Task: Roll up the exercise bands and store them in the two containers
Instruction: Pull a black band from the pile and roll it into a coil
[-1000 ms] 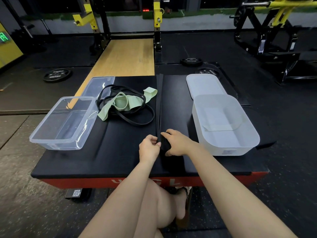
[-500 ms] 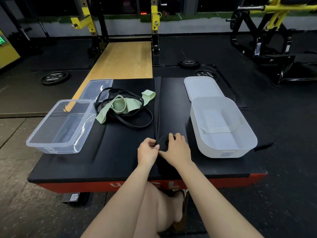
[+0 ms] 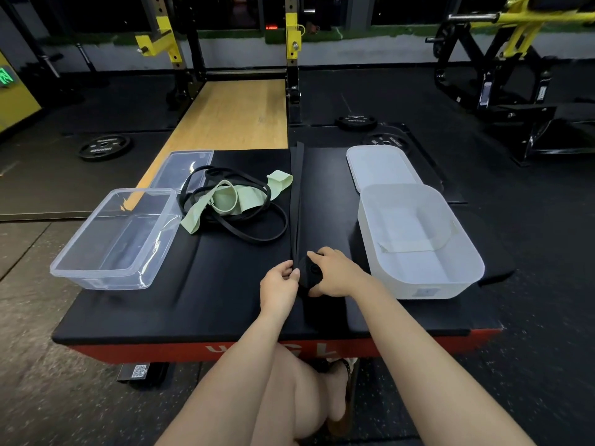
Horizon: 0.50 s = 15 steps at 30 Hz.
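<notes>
A wide black exercise band (image 3: pixel 297 201) lies stretched along the middle of the black padded bench (image 3: pixel 225 304), its near end wound into a small roll (image 3: pixel 309 271). My left hand (image 3: pixel 279 283) pinches the roll's left side. My right hand (image 3: pixel 338 275) grips the roll from the right, fingers curled over it. A pale green band (image 3: pixel 240 201) and thin black loop bands (image 3: pixel 257 233) lie tangled further back on the left. A clear plastic container (image 3: pixel 112 239) stands at the left. A white container (image 3: pixel 418 243) at the right holds a pale green band (image 3: pixel 415 244).
A clear lid (image 3: pixel 180 169) lies behind the clear container and a white lid (image 3: pixel 383 167) behind the white one. Beyond the bench are a wooden platform (image 3: pixel 231 114), a yellow rack, weight plates (image 3: pixel 103 146) on the floor and a machine at the back right.
The roll at the near end of the black band has grown as both hands turned it away from me. My right hand now wraps over the roll.
</notes>
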Motion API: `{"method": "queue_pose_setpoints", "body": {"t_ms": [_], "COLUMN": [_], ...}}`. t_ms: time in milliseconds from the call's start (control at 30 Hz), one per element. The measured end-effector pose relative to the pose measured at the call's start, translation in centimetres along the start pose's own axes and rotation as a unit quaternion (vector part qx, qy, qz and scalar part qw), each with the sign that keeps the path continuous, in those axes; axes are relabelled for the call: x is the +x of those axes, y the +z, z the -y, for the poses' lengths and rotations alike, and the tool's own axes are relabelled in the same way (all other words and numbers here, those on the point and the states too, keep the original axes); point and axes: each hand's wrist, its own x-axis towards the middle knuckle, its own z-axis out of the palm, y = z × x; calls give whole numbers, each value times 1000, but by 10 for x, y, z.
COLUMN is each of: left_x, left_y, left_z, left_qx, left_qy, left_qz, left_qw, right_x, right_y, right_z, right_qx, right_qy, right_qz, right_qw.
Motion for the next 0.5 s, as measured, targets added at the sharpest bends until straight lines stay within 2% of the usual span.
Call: {"method": "queue_pose_setpoints", "body": {"t_ms": [300, 433, 500], "left_x": [2, 4, 5], "left_y": [1, 2, 3], "left_z": [4, 2, 2], "left_qx": [32, 57, 74], "left_qy": [5, 12, 14], "left_qz": [-14, -18, -18], "left_qw": [999, 998, 997], "right_x": [8, 1, -8], "right_y": [-4, 3, 7], "right_z": [-5, -6, -5], "right_qx": [-12, 17, 24], "right_qy": [-33, -19, 11], "right_qz": [47, 21, -28], "right_qw": [998, 999, 999]}}
